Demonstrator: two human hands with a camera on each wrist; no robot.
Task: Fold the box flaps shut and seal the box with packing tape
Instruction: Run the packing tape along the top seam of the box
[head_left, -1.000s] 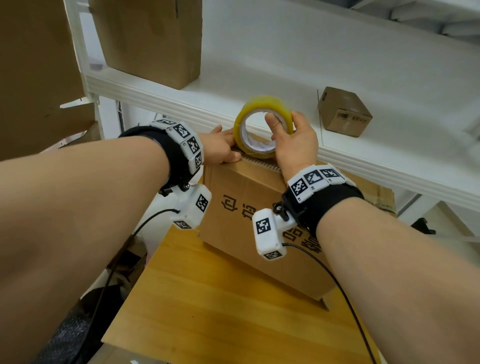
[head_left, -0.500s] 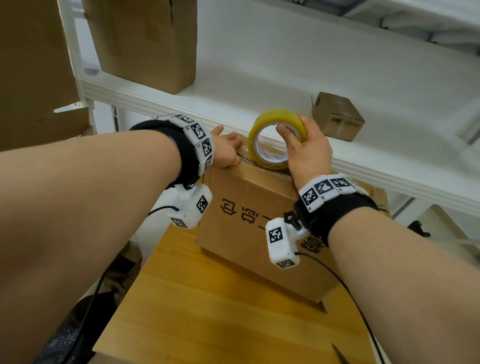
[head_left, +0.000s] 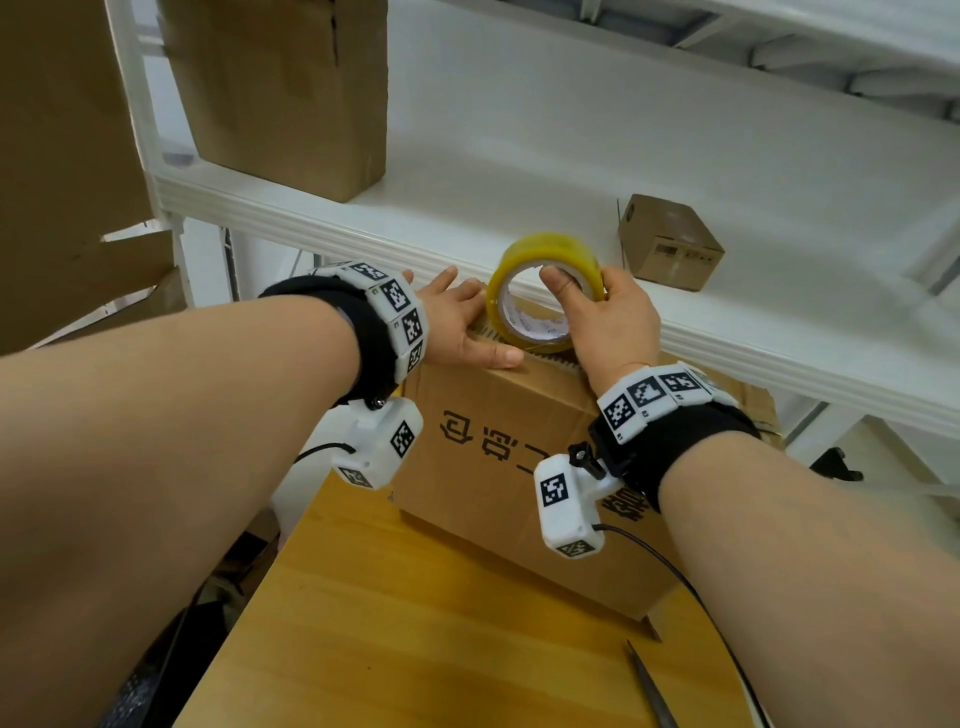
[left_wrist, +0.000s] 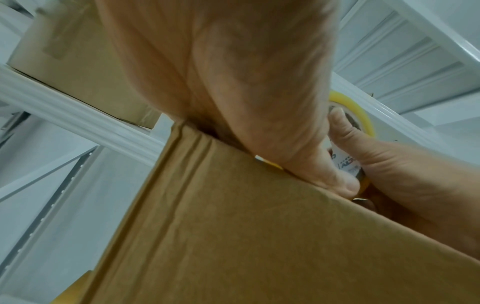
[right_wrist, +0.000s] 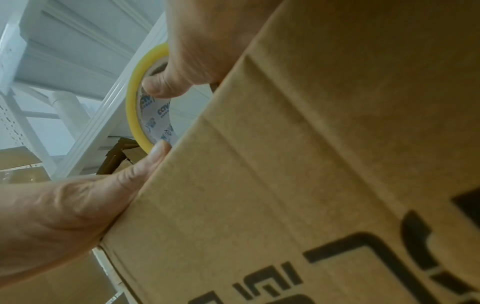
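A brown cardboard box with black printed characters stands on the wooden table. Its near face fills both wrist views. My right hand grips a yellow roll of packing tape upright on the box's top edge, thumb through the core. My left hand lies flat on the box top just left of the roll, its thumb pressing along the top edge. The box top and its flaps are mostly hidden behind the hands.
A white shelf runs just behind the box, carrying a large carton at the left and a small carton at the right. A pointed metal tool lies on the table at the front right. More cardboard stands at the far left.
The left hand has flattened, with its thumb now stretched along the box's top edge toward the roll. The right hand keeps the roll in the same place. The head view has shifted slightly.
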